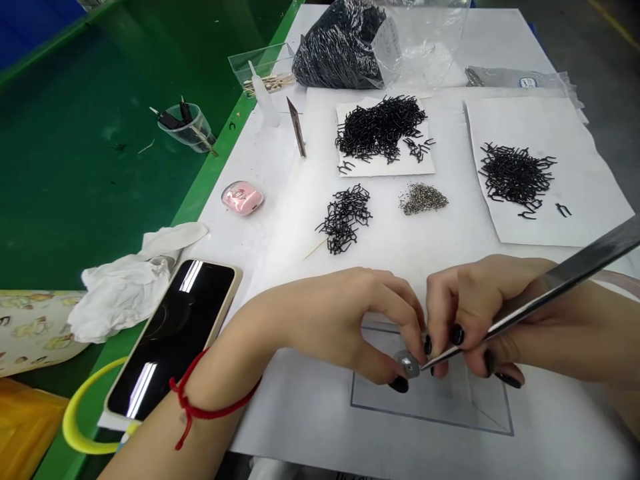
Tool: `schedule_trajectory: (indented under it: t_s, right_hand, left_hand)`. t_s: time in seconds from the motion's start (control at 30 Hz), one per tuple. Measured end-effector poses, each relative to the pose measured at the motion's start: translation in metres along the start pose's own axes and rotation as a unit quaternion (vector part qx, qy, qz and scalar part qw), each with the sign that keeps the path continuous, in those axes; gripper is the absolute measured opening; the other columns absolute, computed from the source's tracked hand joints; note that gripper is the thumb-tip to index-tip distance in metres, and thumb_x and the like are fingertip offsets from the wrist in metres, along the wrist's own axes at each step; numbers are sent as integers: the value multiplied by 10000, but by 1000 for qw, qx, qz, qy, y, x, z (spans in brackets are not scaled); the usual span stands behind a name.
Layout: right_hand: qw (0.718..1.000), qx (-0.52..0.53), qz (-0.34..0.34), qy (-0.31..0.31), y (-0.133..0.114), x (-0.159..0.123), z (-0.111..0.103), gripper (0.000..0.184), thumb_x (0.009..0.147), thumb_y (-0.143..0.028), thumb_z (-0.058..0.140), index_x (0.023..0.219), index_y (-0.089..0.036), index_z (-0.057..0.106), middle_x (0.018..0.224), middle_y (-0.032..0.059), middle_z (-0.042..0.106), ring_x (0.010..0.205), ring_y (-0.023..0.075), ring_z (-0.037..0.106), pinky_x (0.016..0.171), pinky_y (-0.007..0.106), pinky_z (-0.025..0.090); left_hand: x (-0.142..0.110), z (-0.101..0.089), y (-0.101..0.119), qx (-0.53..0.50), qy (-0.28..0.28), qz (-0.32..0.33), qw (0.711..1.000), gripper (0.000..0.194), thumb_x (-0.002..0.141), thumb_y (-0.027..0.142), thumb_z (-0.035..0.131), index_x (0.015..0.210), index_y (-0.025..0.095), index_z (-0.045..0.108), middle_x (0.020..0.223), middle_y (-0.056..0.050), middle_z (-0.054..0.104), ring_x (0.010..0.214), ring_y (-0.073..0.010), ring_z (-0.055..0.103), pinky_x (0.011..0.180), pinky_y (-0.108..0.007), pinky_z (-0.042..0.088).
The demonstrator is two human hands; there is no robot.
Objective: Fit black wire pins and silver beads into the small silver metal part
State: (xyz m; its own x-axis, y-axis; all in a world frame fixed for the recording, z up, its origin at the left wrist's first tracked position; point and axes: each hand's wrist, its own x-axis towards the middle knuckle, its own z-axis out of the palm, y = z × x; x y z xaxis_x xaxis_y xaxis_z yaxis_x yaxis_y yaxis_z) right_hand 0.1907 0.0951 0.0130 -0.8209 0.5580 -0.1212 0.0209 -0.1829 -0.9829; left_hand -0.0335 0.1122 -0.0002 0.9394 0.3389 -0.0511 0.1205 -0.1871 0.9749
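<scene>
The left hand (350,320) pinches a small grey round part (409,365) between thumb and forefinger just above the counter (300,413); the right hand (480,313) grips steel tweezers (530,297), long axis slanting up-right, tip touching the part's right edge.

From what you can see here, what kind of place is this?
Probably a small-parts assembly bench in a workshop or factory. Piles of black clips and tiny metal pieces lie sorted on white paper, a bulk bag of clips stands behind, and the right hand works with tweezers.
</scene>
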Motion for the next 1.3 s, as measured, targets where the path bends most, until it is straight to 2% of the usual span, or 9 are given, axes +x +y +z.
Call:
schedule_trajectory:
  t_s: [0.1, 0.23, 0.5, 0.73, 0.93, 1.1, 1.3]
  right_hand:
    - [999, 22, 1, -26, 2, 1, -2, 67, 888, -120, 577, 849, -174, 586, 854, 60, 642, 730, 149, 683, 456, 166, 537]
    - [999, -6, -11, -32, 2, 0, -1, 102, 897, -71, 544, 855, -155, 584, 855, 79, 655, 786, 173, 707, 458, 151, 527]
    - [998, -37, -37, -23, 4, 0, 1, 106, 886, -42, 554, 859, -143, 573, 861, 68, 677, 761, 153, 720, 475, 122, 542]
    - [997, -57, -46, -25, 4, 2, 1, 85, 900, -61, 550, 857, -132, 570, 851, 79, 653, 745, 149, 716, 480, 122, 536]
    - [998, -48, -36, -24, 2, 2, 1, 115, 889, -47, 542, 871, -159, 557, 847, 54, 651, 762, 151, 712, 501, 150, 540]
    - [998, -52, -18, -25, 0, 1, 0, 84, 888, -90, 569, 868, -172, 559, 871, 50, 659, 760, 157, 702, 595, 236, 592]
    - [998, -50, -17, -31, 0, -1, 0, 94, 888, -82, 568, 875, -175, 561, 895, 39, 654, 787, 157, 701, 631, 260, 600]
  left_hand:
    - [0, -1, 1, 2, -1, -17, 1000, 228, 729, 97, 774, 951, 53, 744, 1069, -122, 668, 978, -179, 635, 894, -226, 507]
    - [1, -1, 3, 10, -7, -34, 999, 221, 724, 96, 777, 941, 78, 746, 1099, -117, 648, 974, -181, 628, 896, -240, 506]
    - [1, -1, 5, 7, -2, -33, 999, 142, 722, 65, 760, 847, 121, 724, 1003, -64, 634, 906, -155, 616, 837, -212, 513]
    - [2, 0, 4, 12, 0, -29, 999, 167, 711, 50, 765, 873, 74, 736, 1006, -86, 634, 903, -157, 602, 841, -210, 507]
    - [1, 0, 5, 8, -3, -29, 1000, 159, 727, 72, 766, 882, 90, 739, 1002, -79, 639, 900, -157, 609, 855, -219, 511]
    - [2, -2, 3, 10, -6, -36, 999, 174, 719, 93, 783, 884, 135, 744, 1026, -60, 641, 929, -158, 618, 865, -214, 516]
    - [3, -2, 3, 10, -7, -25, 1000, 181, 721, 80, 774, 900, 71, 752, 1009, -91, 637, 895, -162, 612, 845, -226, 519]
